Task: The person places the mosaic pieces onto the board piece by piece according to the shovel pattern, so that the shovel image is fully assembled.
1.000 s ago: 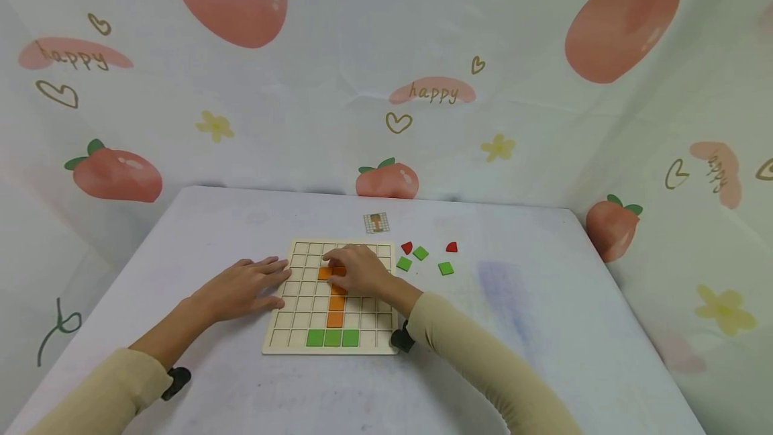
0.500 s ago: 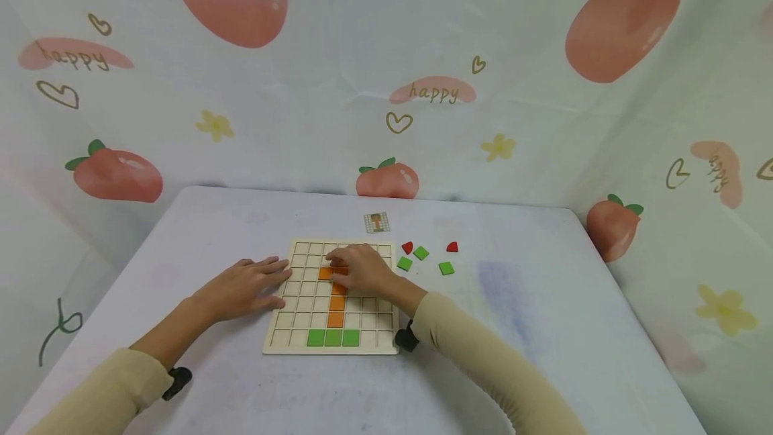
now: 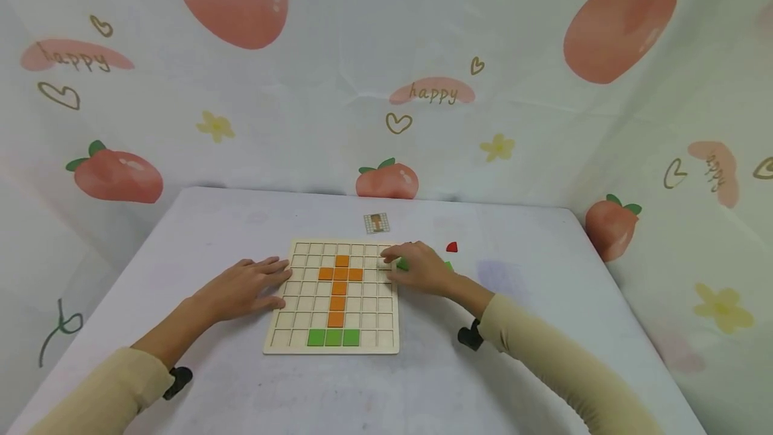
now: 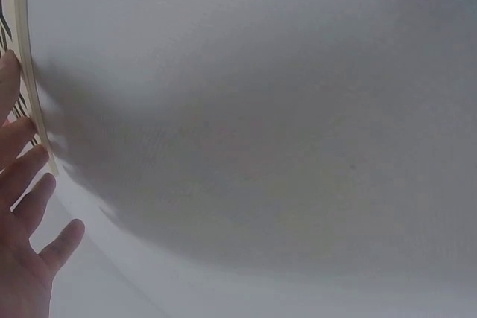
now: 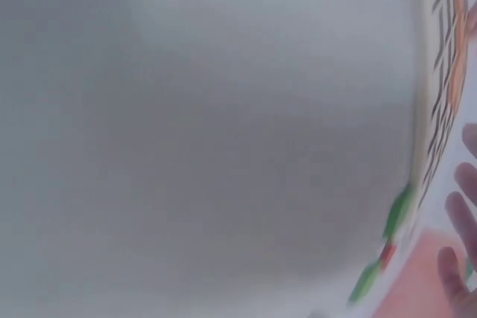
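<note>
The fingers (image 3: 395, 251) of the right hand (image 3: 425, 270) bend loosely with the thumb apart, and we make out nothing held between them. Half a second ago this hand covers the middle of the board (image 3: 306, 303); now it is at the board's right edge, among the loose pieces. That leaves the whole orange cross (image 3: 339, 288) in our view, and the work seems to us to pass from the grid to the pieces beside it. A loose green tile (image 3: 402, 264) shows between fingers and thumb; we cannot tell whether they touch it. Near the hand lies a red quarter-round (image 3: 451, 247). The left hand (image 3: 244, 291) has straight fingers, resting on the board's left edge without grasping it.

In the board's squares we count seven orange tiles forming the cross, and three green tiles (image 3: 333, 337) in the bottom row, the middle one directly below the stem. Beyond the far edge lies a small card (image 3: 377, 223).
</note>
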`<action>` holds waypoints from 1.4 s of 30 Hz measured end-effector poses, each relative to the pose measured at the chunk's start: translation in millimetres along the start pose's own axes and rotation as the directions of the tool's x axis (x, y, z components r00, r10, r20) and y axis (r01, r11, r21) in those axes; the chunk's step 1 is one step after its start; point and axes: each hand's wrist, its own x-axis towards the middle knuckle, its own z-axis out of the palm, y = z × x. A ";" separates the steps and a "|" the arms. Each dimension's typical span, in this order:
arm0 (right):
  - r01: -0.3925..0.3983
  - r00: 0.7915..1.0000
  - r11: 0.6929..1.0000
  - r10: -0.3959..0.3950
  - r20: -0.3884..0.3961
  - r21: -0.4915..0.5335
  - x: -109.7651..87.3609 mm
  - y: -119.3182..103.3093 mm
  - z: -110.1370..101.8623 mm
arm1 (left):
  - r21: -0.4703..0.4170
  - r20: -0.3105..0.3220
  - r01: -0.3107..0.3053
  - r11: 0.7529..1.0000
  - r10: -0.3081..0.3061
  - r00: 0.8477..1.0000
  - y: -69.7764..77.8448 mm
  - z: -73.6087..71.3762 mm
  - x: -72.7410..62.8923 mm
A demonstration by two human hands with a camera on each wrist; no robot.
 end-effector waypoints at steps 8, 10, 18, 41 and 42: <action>-0.091 0.996 0.996 0.091 -0.006 0.002 -32.4 38.4 -31.4 | 0.004 -0.007 -0.010 1.000 0.010 1.000 1.4 -1.2 0.8; -0.119 0.993 0.993 0.119 -0.003 0.004 -40.3 46.3 -35.9 | 0.004 -0.006 -0.007 1.000 0.007 1.000 1.6 -0.2 0.8; -0.165 0.986 0.985 0.164 0.033 0.043 -64.2 72.6 -43.7 | 0.023 -0.005 -0.002 1.000 0.002 1.000 0.9 2.2 0.0; -0.113 0.989 0.991 0.119 -0.085 0.076 -67.6 79.5 -39.7 | 0.011 -0.039 -0.055 0.998 0.055 0.998 -2.7 -2.2 3.5; -0.109 0.989 0.991 0.115 -0.088 0.076 -65.8 78.1 -40.2 | 0.010 -0.041 -0.055 0.998 0.056 0.998 -2.9 -2.0 3.5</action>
